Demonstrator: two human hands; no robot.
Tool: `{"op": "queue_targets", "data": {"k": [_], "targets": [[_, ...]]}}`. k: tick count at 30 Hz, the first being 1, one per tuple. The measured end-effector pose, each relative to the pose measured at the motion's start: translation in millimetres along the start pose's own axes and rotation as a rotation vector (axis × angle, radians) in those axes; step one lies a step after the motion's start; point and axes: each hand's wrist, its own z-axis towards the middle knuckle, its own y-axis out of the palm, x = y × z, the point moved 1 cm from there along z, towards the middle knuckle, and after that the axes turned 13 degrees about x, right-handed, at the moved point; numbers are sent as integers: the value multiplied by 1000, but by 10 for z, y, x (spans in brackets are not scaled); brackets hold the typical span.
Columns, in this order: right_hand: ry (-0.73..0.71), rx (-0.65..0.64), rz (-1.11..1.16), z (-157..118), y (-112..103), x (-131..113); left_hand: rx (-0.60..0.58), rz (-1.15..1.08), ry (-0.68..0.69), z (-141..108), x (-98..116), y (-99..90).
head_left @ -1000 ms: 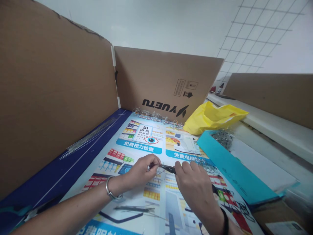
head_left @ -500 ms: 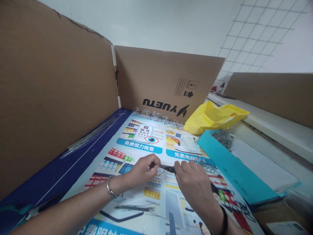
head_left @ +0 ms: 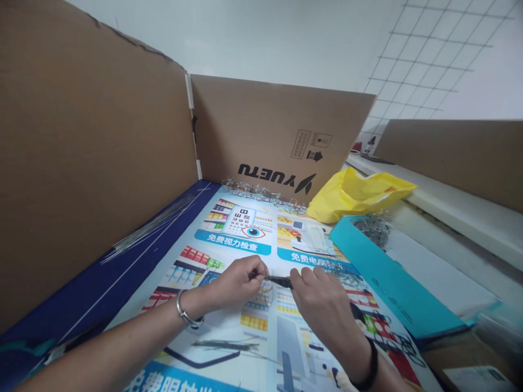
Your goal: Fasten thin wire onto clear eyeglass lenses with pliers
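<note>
My left hand (head_left: 239,280) is closed in a pinch on a thin wire, most of it hidden by the fingers. My right hand (head_left: 324,299) wraps round dark narrow-nosed pliers (head_left: 280,281), whose jaws point left and meet the wire at my left fingertips. A faint curved piece of the wire hangs just below the jaws. On the printed sheet (head_left: 261,370) under my hands lies a small bundle of straight wires (head_left: 224,345). Bent wire pieces (head_left: 345,272) are scattered beyond my right hand.
Cardboard panels (head_left: 278,130) stand at the back and left. Long thin wires (head_left: 151,223) lie on the blue strip at left. To the right are a yellow bag (head_left: 359,193), a turquoise box (head_left: 396,288) with tangled wire (head_left: 373,231), and black loops (head_left: 402,348).
Both hands stay nearly in place, with the pliers still at the wire. The pliers and my left wrist have turned very slightly.
</note>
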Motion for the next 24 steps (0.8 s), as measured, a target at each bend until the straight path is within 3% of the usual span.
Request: {"op": "queue_targets", "data": {"k": [5, 24], "targets": [[9, -6, 38, -14, 22, -2, -43, 13, 18, 0, -20, -15], [51, -72, 111, -38, 79, -11, -21, 25, 72, -7, -60, 6]]}}
